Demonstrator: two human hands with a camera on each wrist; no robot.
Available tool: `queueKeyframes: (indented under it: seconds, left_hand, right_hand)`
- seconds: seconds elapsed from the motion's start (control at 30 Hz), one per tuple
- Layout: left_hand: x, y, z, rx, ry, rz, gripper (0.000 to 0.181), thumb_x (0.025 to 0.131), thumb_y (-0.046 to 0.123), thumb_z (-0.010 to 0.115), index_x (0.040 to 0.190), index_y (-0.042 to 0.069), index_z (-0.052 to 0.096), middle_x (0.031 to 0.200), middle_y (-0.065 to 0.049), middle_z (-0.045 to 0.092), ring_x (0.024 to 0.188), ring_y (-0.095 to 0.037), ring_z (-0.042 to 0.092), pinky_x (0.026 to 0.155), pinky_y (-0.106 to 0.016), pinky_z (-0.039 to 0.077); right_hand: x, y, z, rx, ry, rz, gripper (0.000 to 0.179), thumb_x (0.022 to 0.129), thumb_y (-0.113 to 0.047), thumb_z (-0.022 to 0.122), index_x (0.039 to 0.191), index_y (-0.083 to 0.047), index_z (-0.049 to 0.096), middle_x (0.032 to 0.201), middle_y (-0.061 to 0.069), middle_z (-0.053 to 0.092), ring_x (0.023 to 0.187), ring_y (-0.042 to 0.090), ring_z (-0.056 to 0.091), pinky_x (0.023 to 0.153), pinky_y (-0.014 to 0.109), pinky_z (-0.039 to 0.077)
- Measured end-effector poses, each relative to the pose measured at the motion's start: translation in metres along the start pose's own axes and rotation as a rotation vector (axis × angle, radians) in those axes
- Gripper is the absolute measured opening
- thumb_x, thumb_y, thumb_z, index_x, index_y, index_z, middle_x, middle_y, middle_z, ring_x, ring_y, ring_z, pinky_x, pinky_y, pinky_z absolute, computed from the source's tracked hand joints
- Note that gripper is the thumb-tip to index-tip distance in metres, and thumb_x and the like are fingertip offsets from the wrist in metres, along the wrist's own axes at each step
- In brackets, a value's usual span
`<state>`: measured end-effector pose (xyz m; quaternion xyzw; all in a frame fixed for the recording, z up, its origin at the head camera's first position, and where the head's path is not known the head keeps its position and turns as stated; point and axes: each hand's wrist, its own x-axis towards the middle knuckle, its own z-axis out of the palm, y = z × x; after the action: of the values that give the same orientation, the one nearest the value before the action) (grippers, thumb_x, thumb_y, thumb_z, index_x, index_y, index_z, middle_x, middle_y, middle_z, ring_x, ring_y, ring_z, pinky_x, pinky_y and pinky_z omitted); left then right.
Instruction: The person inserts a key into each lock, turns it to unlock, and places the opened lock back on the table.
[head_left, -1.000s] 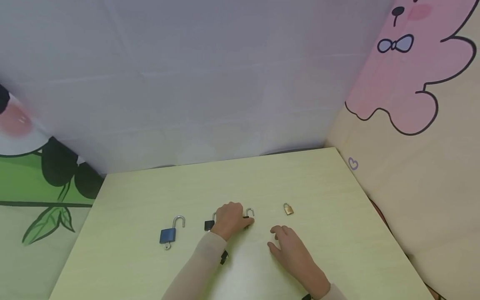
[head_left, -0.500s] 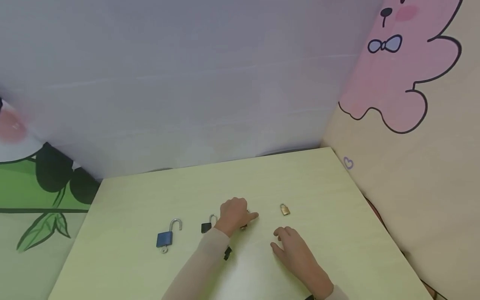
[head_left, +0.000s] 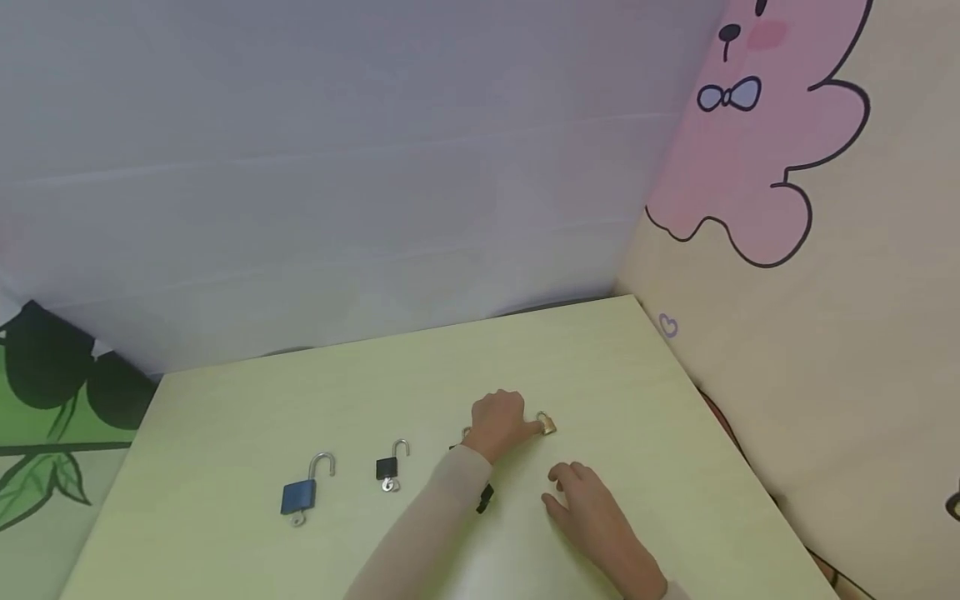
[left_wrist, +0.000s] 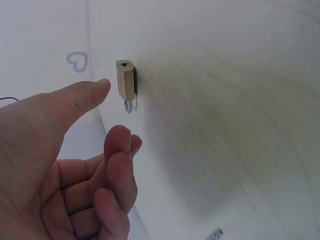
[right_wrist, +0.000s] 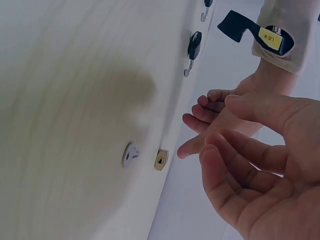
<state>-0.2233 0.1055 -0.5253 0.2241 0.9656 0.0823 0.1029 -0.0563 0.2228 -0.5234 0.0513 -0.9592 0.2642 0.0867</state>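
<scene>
My left hand (head_left: 501,425) reaches over the table beside a small brass padlock (head_left: 548,425), thumb nearest it. In the left wrist view, the thumb and loosely bent fingers stand apart from the brass padlock (left_wrist: 126,82) and hold nothing. My right hand (head_left: 592,512) hovers nearer the front, fingers loosely curled around nothing. A black padlock (head_left: 386,469) with raised shackle and keys lies to the left. Farther left is a larger blue padlock (head_left: 298,497), its shackle also raised. Another dark padlock (head_left: 454,447) is mostly hidden behind my left hand.
A small silver piece, perhaps a key (right_wrist: 130,154), lies near the brass padlock in the right wrist view. The pale table (head_left: 360,400) meets a grey wall (head_left: 360,208) at the back and a beige wall (head_left: 840,350) at the right.
My left hand has moved right, from the partly hidden dark padlock to the brass one. The black padlock has come into full view. The right hand stays nearly still; the head view has turned right.
</scene>
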Motion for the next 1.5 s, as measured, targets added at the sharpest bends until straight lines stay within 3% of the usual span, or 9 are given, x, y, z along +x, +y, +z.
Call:
queueKeyframes:
  seconds: [0.27,0.4,0.6,0.83,1.0,1.27,1.5]
  left_hand:
    - [0.004,0.008,0.004,-0.014,-0.017,-0.029,0.052,0.084,0.059,0.069,0.061,0.015,0.054,0.058,0.001,0.044,0.052,-0.015,0.041,0.048,-0.033,0.037]
    - [0.008,0.01,0.007,-0.02,-0.022,-0.022,0.05,0.086,0.056,0.068,0.06,0.016,0.055,0.057,0.002,0.044,0.051,-0.015,0.041,0.048,-0.032,0.036]
    - [0.011,0.012,0.012,-0.015,-0.034,-0.03,0.052,0.086,0.059,0.067,0.06,0.016,0.054,0.057,0.002,0.041,0.051,-0.014,0.04,0.047,-0.031,0.034]
    - [0.012,0.014,0.013,-0.014,-0.041,-0.03,0.047,0.09,0.043,0.065,0.057,0.016,0.046,0.053,0.004,0.036,0.047,-0.013,0.036,0.045,-0.031,0.031]
    - [0.013,0.017,0.012,-0.03,-0.036,-0.036,0.044,0.088,0.042,0.064,0.058,0.016,0.045,0.054,0.003,0.035,0.048,-0.014,0.036,0.045,-0.031,0.031]
    - [0.006,0.026,-0.007,-0.012,-0.035,0.003,0.051,0.087,0.049,0.066,0.056,0.017,0.043,0.051,0.005,0.029,0.046,-0.011,0.031,0.043,-0.029,0.026]
    - [0.001,0.037,-0.029,-0.031,-0.024,0.061,0.049,0.085,0.049,0.065,0.054,0.018,0.042,0.047,0.007,0.026,0.045,-0.01,0.025,0.043,-0.028,0.021]
  right_hand:
    - [-0.006,0.002,0.001,-0.006,0.035,0.002,0.024,0.08,-0.008,0.082,0.094,-0.008,0.062,0.083,-0.002,0.054,0.075,0.014,0.051,0.065,0.029,0.046]
    - [-0.008,0.004,0.002,-0.003,0.052,-0.004,0.023,0.08,-0.008,0.082,0.093,-0.008,0.062,0.082,-0.001,0.054,0.075,0.015,0.052,0.065,0.03,0.047]
    - [-0.01,0.009,0.001,-0.004,0.012,0.027,0.023,0.081,-0.009,0.081,0.093,-0.009,0.062,0.083,-0.002,0.054,0.076,0.016,0.054,0.066,0.031,0.047]
    - [-0.013,0.014,0.002,-0.026,0.028,0.038,0.024,0.08,-0.008,0.082,0.092,-0.009,0.061,0.082,-0.002,0.054,0.075,0.016,0.053,0.067,0.032,0.047]
    - [-0.014,0.017,0.001,-0.033,0.024,0.044,0.023,0.08,-0.008,0.082,0.091,-0.009,0.061,0.082,-0.002,0.053,0.075,0.016,0.053,0.067,0.033,0.047]
    - [-0.017,0.025,-0.003,-0.038,-0.08,0.148,0.014,0.085,-0.007,0.076,0.092,-0.008,0.063,0.08,-0.004,0.051,0.072,0.013,0.048,0.064,0.031,0.045]
    - [-0.017,0.03,-0.006,-0.12,-0.174,0.272,0.018,0.087,-0.015,0.076,0.082,-0.01,0.06,0.073,-0.002,0.047,0.067,0.015,0.045,0.061,0.034,0.042]
